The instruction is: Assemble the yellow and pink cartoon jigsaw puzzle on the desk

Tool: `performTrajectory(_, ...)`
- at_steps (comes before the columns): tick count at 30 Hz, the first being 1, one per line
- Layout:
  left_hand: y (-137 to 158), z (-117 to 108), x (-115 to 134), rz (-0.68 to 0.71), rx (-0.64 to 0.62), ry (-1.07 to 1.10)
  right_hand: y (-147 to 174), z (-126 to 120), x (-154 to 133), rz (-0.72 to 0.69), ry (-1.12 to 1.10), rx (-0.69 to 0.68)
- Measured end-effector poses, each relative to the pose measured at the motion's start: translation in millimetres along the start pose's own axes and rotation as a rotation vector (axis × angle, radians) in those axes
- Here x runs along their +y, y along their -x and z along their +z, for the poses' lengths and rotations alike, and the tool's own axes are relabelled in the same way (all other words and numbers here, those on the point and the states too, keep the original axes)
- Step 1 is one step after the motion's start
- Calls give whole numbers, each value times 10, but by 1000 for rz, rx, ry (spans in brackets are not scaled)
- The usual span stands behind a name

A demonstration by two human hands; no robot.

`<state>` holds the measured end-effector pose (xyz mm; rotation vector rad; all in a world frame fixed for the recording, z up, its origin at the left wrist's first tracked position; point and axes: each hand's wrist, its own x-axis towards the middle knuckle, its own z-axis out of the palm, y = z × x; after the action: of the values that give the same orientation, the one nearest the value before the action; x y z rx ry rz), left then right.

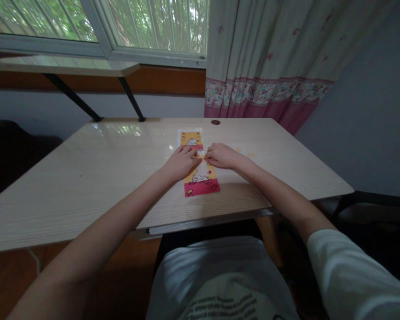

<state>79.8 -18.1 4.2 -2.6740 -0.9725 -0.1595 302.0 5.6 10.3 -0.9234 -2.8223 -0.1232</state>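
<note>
A yellow-and-red printed paper bag or envelope [202, 180] with a white cartoon animal lies on the desk, its red end toward me. At its far end, my left hand [184, 161] rests on the left side with the thumb pressed on the paper. Opposite it, my right hand [220, 155] pinches the far right edge with fingers drawn together. The fingers partly hide that edge, so any small piece between them cannot be made out. Just beyond my hands lies a second piece [191, 139] with a similar print and a pale border.
Small yellowish pieces [251, 154] lie on the wooden desk [96, 178] to the right of my right hand. A round cable hole [215, 122] is near the back edge. A raised shelf [86, 66] on black supports stands at the back left. A curtain [253, 66] hangs behind the desk.
</note>
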Motion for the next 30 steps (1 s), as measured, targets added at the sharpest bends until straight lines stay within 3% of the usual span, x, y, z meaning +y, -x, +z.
performTrajectory(5, -2, -51, 27, 39, -6, 16, -8, -23, -24, 6, -4, -7)
performTrajectory(14, 102, -69, -172, -107, -29, 119, 19, 32, 60, 37, -93, 3)
performTrajectory(21, 95, -64, -203, -87, -22, 153, 0, 37, 4, -2, -108, 28)
performTrajectory(30, 82, -100, -150, -92, -32, 120, -73, 77, -82, 114, -147, 33)
